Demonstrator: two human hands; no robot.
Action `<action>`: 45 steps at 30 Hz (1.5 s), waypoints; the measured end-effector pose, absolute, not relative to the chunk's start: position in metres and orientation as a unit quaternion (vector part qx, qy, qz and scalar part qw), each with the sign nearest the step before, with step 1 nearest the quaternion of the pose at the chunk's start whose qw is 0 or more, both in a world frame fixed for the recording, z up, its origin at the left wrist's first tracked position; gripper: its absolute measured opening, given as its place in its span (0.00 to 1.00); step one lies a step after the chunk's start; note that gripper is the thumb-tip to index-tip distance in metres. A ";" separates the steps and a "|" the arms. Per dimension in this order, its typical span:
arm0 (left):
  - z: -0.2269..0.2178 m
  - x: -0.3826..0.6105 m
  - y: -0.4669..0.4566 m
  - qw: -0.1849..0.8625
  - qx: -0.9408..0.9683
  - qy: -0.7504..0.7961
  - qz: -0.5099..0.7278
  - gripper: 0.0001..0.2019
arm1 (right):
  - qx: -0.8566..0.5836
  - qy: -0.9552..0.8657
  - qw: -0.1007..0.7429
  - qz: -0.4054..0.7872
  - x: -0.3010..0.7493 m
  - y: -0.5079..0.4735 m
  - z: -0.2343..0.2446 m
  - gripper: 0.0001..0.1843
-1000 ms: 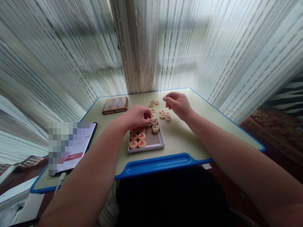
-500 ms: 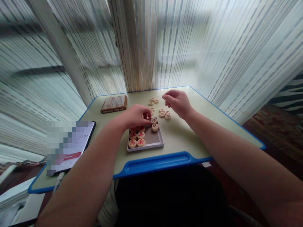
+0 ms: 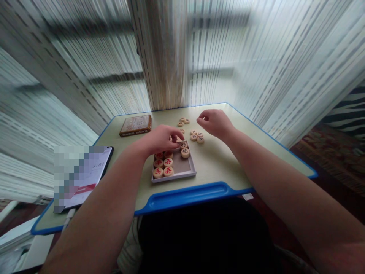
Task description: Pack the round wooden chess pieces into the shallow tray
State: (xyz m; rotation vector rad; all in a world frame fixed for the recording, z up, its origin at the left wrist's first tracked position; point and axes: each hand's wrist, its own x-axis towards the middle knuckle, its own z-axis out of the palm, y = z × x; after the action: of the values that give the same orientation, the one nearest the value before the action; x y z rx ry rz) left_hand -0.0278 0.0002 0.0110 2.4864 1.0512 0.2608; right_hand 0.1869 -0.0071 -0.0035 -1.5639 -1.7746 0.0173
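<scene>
A shallow white box tray [image 3: 186,175] holds round wooden Chinese chess pieces. Red-marked ones, such as a horse piece [image 3: 157,173] and a soldier piece [image 3: 168,171], fill its left side. On the right lie a black-marked cannon piece [image 3: 185,153] and another black-marked piece [image 3: 184,145]. My left hand [image 3: 164,139] hovers over the tray's far edge, thumb and index finger apart, hiding part of the far row. My right hand [image 3: 216,122] is raised over the table right of the loose pieces, fingers curled together; whatever they hold, if anything, is hidden.
Loose pieces lie beyond the tray in a near group [image 3: 197,136] and a far group [image 3: 183,122]. A patterned box [image 3: 135,125] sits at the back left, a phone [image 3: 94,175] at the left edge. The table [image 3: 222,167] has a blue front groove [image 3: 188,196].
My left thumb and index finger have spread apart at the tray's far edge. My right hand stays raised, nearly in place. The whole view has shifted slightly.
</scene>
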 end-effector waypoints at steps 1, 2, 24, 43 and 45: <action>0.010 -0.028 0.001 0.212 0.898 0.375 0.093 0.15 | -0.618 -0.692 0.373 -0.003 0.188 -0.007 -0.003 0.07; 0.010 -0.027 0.001 0.208 0.900 0.372 0.091 0.15 | -0.623 -0.692 0.365 -0.010 0.188 -0.007 -0.003 0.08; 0.009 -0.027 0.002 0.188 0.910 0.349 0.122 0.11 | -0.721 -0.683 0.114 0.025 0.198 -0.003 0.001 0.16; 0.014 -0.023 -0.008 0.238 0.900 0.349 0.111 0.20 | -0.708 -0.676 0.089 0.186 0.200 -0.006 0.001 0.25; 0.013 -0.022 -0.008 0.236 0.902 0.345 0.106 0.19 | -0.692 -0.687 0.083 0.205 0.199 -0.010 0.004 0.26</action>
State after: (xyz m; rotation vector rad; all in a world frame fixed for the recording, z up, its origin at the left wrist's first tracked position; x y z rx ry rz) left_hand -0.0223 -0.0085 0.0134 2.4741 0.9468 0.2901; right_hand 0.1988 -0.0101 0.0040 -2.0661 -2.0527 0.6134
